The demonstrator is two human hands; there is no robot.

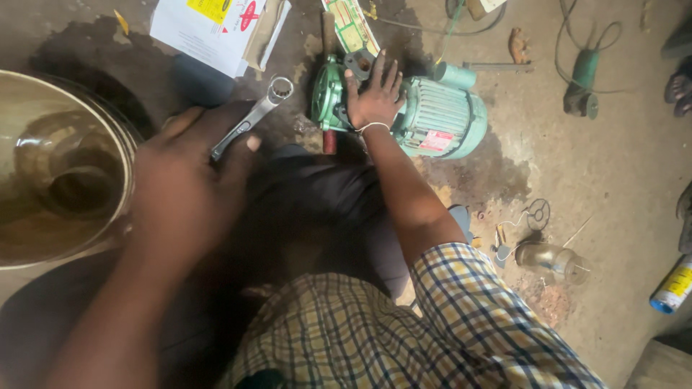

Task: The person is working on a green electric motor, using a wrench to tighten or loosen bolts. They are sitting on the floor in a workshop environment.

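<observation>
**Wrench in one hand, the other flat on the pump**

On the stained concrete floor (pixel 577 166), toward its far edge, a green water pump (pixel 432 112) lies on its side, its ribbed motor body pointing right. The right hand (pixel 373 97) rests flat on the pump's left end, fingers spread and pressed down over the casing, a thin band at the wrist. The left hand (pixel 184 184) is raised nearer the camera and somewhat blurred; its fingers are curled tight around the handle of a metal ring wrench (pixel 252 115), whose ring end points up and away toward the pump without touching it.

At the left edge of the floor stands a large metal bowl (pixel 65 166). A white cardboard box (pixel 209 29) lies at the far edge, just left of the pump. To the right of the pump, well apart, lies a green power tool (pixel 582 79) with its cable. Nearer, by the checked sleeve, a small glass jar (pixel 551 261) lies on its side, and a spray can (pixel 672 287) lies at the right edge.
</observation>
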